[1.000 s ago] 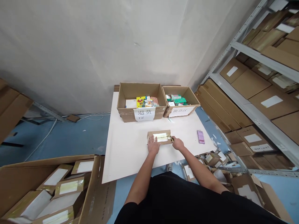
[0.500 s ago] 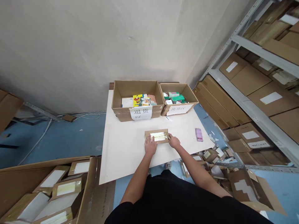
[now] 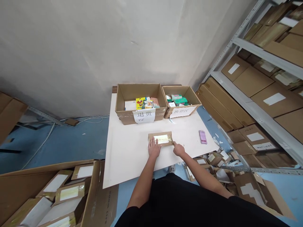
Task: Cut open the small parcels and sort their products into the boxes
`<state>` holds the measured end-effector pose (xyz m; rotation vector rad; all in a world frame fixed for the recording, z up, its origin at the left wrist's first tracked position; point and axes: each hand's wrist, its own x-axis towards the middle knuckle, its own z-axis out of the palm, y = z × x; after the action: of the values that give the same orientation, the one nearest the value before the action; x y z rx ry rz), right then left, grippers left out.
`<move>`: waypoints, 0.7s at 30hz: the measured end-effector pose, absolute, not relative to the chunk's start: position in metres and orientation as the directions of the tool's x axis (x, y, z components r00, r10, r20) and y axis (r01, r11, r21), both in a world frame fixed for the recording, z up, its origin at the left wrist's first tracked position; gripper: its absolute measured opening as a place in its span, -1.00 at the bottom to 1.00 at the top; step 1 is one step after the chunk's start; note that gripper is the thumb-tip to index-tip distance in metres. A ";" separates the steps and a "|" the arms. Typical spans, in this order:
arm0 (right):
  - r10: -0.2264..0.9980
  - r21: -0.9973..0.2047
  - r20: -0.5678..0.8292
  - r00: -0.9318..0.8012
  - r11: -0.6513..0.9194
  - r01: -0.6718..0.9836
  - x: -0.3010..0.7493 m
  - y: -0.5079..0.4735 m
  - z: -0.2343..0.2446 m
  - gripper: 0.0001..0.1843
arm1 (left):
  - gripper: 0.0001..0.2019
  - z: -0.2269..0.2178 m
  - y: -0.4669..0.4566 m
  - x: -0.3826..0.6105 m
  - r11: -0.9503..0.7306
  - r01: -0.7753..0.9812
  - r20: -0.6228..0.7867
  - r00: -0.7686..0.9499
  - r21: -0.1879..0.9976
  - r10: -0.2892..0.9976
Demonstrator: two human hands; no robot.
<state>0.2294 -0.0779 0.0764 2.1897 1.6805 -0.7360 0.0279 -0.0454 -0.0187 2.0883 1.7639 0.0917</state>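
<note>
A small taped cardboard box (image 3: 167, 134) with a white label lies flat on the white table (image 3: 123, 148). My left hand (image 3: 154, 148) rests on the box's left part, fingers spread over the label's edge. At the box's right end, my right hand (image 3: 179, 149) is closed, its fingertips close to the taped corner. Whatever it may grip is too small to make out. Farther right on the table lies a purple item (image 3: 203, 137), blurred into pixels.
At the table's back stand two open cartons, a larger one (image 3: 123, 118) holding colourful packs and a smaller one (image 3: 168, 113) holding green-and-white boxes. A big carton of parcels (image 3: 94, 176) stands at lower left. Shelving (image 3: 246, 93) with boxes and floor cartons (image 3: 246, 189) flank the right.
My right hand has moved slightly down and right along the box's right end. My left hand stays on the box. The whole view has shifted a little.
</note>
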 end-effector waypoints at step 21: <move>0.813 -0.601 -0.337 0.474 -0.574 0.557 0.214 -0.117 0.006 -0.44 | -0.34 -0.012 -0.085 0.081 -0.016 0.969 -0.104 0.043 0.248 0.994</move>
<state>0.2141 -0.1167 0.0061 3.0345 1.4990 -1.1158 0.0814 -0.0845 -0.0118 2.0704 2.0082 0.1439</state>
